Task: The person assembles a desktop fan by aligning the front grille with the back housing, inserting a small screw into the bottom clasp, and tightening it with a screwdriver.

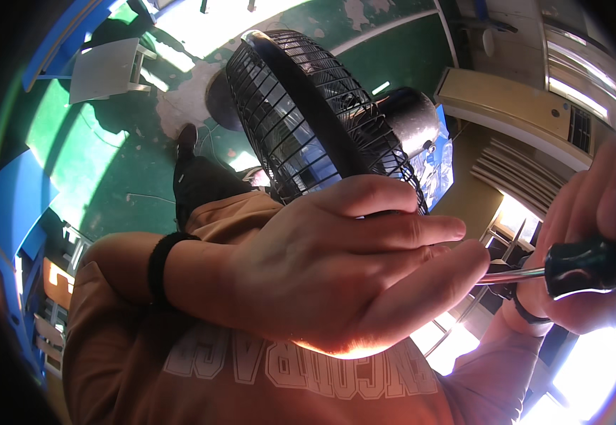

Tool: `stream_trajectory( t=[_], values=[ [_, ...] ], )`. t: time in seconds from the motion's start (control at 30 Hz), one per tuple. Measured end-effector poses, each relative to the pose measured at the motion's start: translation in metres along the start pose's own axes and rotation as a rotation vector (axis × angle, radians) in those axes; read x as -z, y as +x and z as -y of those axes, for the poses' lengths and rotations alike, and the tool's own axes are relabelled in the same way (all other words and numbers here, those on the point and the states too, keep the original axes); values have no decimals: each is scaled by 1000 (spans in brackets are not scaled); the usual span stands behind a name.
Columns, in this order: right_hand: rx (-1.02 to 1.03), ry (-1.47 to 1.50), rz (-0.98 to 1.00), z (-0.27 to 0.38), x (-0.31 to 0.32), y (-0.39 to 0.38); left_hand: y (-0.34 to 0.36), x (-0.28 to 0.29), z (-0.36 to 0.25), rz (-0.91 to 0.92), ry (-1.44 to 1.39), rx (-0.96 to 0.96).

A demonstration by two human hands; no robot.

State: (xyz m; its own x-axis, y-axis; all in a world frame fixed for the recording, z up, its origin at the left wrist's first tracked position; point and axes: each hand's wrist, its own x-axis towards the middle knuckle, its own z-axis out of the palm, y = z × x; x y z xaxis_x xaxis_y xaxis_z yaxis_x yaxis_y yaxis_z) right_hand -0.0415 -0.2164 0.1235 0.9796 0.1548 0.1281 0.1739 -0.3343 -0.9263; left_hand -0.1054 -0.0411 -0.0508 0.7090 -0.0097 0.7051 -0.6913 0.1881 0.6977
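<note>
A black fan [283,127] with a round wire cage and a shiny dark motor housing [407,122] stands tilted in front of me. My left hand [343,265] overlaps the lower edge of the cage, fingers curled and thumb drawn in toward them. What lies between those fingers is hidden. At the right, my right hand [580,205] is closed around the dark green handle of a screwdriver [577,268]. Its metal shaft points left and disappears behind my left thumb, so the tip does not show.
A grey stool [106,69] stands on the worn green floor [145,170] at the far left. Blue furniture [21,202] and wooden chairs [56,283] line the left side. Beyond the fan on the right are a long beige unit [510,106] and stacked slats [513,173].
</note>
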Motion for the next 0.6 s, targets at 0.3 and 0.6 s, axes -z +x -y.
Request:
stream_trajectory(
  t=[0.3,0.6],
  values=[
    [-3,40,-1,-2,-10,5,2,2,-2,20,-13,12],
    [0,68,0,1,-36,12,0,16,-4,127,-66,32]
  ],
)
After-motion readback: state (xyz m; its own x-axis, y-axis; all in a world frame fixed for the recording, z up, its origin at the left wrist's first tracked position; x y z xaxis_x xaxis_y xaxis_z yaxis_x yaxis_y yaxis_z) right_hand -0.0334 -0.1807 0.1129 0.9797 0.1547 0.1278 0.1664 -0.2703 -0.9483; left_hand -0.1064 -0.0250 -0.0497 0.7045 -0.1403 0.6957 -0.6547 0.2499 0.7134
